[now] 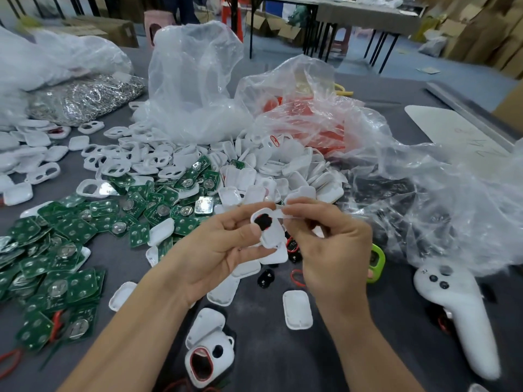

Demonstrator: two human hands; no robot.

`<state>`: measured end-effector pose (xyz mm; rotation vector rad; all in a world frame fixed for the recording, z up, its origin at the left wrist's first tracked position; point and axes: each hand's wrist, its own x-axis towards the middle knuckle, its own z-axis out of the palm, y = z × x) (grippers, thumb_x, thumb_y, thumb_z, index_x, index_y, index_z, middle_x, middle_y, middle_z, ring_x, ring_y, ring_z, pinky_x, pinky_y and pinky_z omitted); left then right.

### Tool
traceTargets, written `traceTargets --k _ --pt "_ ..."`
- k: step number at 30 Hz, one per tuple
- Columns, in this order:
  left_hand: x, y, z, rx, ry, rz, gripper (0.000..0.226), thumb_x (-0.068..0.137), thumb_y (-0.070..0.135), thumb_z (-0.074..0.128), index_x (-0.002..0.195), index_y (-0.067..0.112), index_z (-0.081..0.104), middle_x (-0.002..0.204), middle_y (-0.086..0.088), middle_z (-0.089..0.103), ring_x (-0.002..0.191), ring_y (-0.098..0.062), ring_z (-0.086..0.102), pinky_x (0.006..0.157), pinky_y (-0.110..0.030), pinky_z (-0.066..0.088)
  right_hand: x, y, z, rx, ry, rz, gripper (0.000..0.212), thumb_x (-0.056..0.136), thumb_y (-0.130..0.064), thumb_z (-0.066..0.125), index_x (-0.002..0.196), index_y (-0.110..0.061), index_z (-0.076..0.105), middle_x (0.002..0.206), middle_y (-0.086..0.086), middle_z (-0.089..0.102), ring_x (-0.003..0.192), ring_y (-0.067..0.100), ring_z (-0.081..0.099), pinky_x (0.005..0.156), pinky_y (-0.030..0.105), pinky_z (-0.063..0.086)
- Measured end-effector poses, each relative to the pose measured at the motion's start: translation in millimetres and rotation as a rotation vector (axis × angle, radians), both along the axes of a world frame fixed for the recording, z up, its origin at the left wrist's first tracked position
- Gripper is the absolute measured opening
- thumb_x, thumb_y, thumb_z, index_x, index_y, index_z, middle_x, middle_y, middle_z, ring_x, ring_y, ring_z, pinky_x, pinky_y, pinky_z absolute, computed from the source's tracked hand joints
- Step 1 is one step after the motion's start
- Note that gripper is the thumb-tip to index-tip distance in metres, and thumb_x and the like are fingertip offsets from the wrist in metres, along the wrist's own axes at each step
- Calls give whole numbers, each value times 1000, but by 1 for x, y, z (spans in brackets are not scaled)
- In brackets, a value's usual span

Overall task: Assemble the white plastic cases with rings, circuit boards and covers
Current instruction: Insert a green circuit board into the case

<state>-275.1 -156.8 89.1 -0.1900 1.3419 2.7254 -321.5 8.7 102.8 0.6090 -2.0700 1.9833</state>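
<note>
My left hand grips a white plastic case with a black insert showing in its opening, held above the table. My right hand pinches the top right end of that same case between thumb and fingers. Green circuit boards with coin cells lie heaped at the left. White cases and covers are piled behind my hands. A white case with a red ring lies near the front edge. Loose white covers lie under my right wrist.
Crumpled clear plastic bags fill the right and back. A bag of metal rings sits at the back left. A white hand controller lies at the right, a green case beside my right hand. Red rubber bands lie at the front left.
</note>
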Motion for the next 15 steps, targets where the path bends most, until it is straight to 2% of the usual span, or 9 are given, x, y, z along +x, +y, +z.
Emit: traceTargets --k 4,7,10,12,15 --pt "0 1 0 -10 18 -30 47 74 10 79 121 13 76 115 -10 75 104 -20 74 83 -31 61 9 -5 -9 250 230 -85 28 82 2 82 95 -22 83 105 -14 76 102 0 71 89 17 55" --pt "-1 0 -1 17 21 25 46 68 9 85 113 14 79 112 -9 76 101 -20 75 81 -29 62 10 -2 -11 362 314 -92 31 83 4 77 100 -21 82 107 -15 74 104 -1 70 91 19 56" --pt "-2 -1 -1 67 54 21 56 62 12 97 114 12 79 122 -14 73 108 -24 73 83 -30 61 9 3 -13 383 339 -125 28 82 3 81 99 -19 83 101 -12 77 99 6 71 87 29 59" --pt "-1 -1 -1 78 53 13 59 60 14 98 115 12 78 125 -16 72 110 -25 73 84 -30 61 10 4 -14 337 298 -115 23 82 -6 83 99 -21 82 98 -14 76 94 2 71 83 28 60" --pt "-1 0 -1 67 48 -2 47 70 7 88 116 13 78 127 -17 71 112 -26 72 85 -31 61 13 5 -10 241 231 -123 15 85 -22 78 98 -29 82 96 -17 77 80 -5 69 71 25 60"
